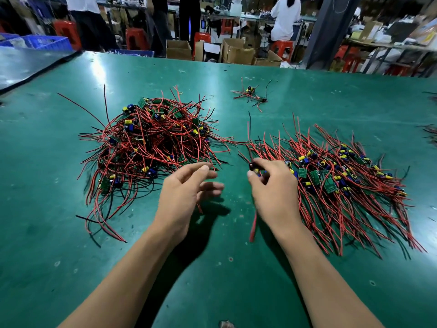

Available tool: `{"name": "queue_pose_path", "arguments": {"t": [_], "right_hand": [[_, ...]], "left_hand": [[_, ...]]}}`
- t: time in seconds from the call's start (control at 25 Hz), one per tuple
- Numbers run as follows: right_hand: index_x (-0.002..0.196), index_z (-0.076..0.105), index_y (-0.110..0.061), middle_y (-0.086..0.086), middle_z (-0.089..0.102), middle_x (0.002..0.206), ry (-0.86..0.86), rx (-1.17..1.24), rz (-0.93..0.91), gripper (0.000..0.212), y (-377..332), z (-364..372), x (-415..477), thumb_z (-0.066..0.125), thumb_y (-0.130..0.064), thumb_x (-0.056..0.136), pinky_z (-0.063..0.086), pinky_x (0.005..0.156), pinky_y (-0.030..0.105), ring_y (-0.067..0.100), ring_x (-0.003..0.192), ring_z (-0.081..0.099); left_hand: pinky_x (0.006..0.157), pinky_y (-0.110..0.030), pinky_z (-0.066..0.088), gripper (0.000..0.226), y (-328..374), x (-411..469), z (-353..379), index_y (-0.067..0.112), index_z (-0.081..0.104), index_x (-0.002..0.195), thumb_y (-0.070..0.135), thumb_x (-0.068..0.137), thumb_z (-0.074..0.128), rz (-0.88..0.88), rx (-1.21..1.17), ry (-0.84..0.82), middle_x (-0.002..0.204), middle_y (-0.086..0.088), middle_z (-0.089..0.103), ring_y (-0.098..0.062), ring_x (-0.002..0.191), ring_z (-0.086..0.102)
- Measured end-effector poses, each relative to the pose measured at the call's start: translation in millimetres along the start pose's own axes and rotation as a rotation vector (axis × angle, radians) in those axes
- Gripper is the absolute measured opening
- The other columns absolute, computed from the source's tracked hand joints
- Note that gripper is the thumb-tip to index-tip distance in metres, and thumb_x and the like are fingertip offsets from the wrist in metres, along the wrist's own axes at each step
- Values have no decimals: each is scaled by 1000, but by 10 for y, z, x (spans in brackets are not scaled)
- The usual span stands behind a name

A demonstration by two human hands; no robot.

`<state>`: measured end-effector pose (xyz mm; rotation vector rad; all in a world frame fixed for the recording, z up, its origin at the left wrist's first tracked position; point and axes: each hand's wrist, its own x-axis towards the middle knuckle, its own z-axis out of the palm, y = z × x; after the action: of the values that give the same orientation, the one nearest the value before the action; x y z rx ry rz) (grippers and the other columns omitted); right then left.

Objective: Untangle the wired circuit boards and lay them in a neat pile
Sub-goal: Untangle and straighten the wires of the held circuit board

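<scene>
A tangled heap of wired circuit boards (149, 143), with red and black leads, lies on the left half of the green table (71, 268). To the right spreads a flatter laid-out pile (335, 183), its wires running roughly parallel. My right hand (272, 188) pinches one small board (255, 168) at the laid-out pile's left edge; red leads trail from that board upward and down past my wrist. My left hand (184, 195) hovers beside the tangled heap's lower right edge, fingers spread and relaxed, holding nothing.
A small separate clump of boards (251, 94) lies further back, near the middle. More wires poke in at the right edge (431, 133). Blue crates (45, 41), cardboard boxes (236, 52), red stools and several people stand beyond the table's far edge.
</scene>
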<state>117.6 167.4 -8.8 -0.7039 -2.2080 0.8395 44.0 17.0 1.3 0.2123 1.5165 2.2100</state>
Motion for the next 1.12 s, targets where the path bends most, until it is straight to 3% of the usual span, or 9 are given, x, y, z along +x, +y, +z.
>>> {"name": "queue_pose_path", "arguments": {"t": [0.08,0.24,0.36,0.44,0.56,0.68,0.8,1.0,1.12], "right_hand": [[126,68,-7,9,60,115,68,-48,-17,34,59,-38,42,65,-4,92,29,92,4,15,97,54],[101,77,-14,-1,73,90,40,89,-52,12,70,30,11,68,-14,94,48,81,21,9,77,63],[86,74,-22,-10,66,64,-133,213,-12,15,41,164,-62,65,-26,97,49,54,25,1,48,53],[79,68,-25,-11,62,57,-208,195,-74,23,51,217,-97,61,-32,99,46,47,26,4,45,51],[71,60,-24,-5,56,53,-286,62,-137,37,81,241,-105,55,-46,100,42,51,33,11,48,48],[57,33,-20,-5,35,48,-275,7,-140,59,56,241,-118,44,-60,99,32,51,38,16,48,33],[55,24,-18,-3,31,48,-263,-121,-122,66,61,177,-87,32,-68,97,25,51,36,24,51,34],[54,40,-13,3,52,54,-250,-304,1,71,149,85,14,23,-61,103,37,59,37,31,60,51],[68,61,-16,2,66,71,-288,-339,7,63,160,106,26,25,-51,107,40,67,36,30,73,59]], "left_hand": [[57,-34,56,5,6,48,-138,9,68,92,7,91,63,146,287,185,84,-12,69,-22,58,65],[80,-36,51,5,-21,171,-347,14,68,88,15,83,70,326,859,378,86,-3,69,-22,82,65],[84,-28,41,20,-61,257,-426,11,67,97,23,83,74,383,1002,387,96,-6,65,-18,91,57],[85,-26,39,33,-91,285,-444,10,66,106,31,83,74,389,1062,368,102,-7,62,-18,93,53],[84,-33,47,45,-109,301,-416,11,65,115,43,84,71,362,1176,327,102,-6,65,-23,94,58],[75,-34,50,32,-90,308,-378,18,71,105,43,87,65,352,1281,319,97,-4,72,-28,93,63],[72,-33,51,22,-84,298,-358,24,72,100,40,88,64,313,1316,304,93,-1,74,-29,91,66],[70,-35,53,14,-80,291,-348,21,66,85,31,86,57,265,1362,224,83,-1,69,-28,83,64],[66,-35,47,17,-129,253,-337,17,58,91,33,90,51,308,1452,205,87,-4,65,-31,83,62]]}}
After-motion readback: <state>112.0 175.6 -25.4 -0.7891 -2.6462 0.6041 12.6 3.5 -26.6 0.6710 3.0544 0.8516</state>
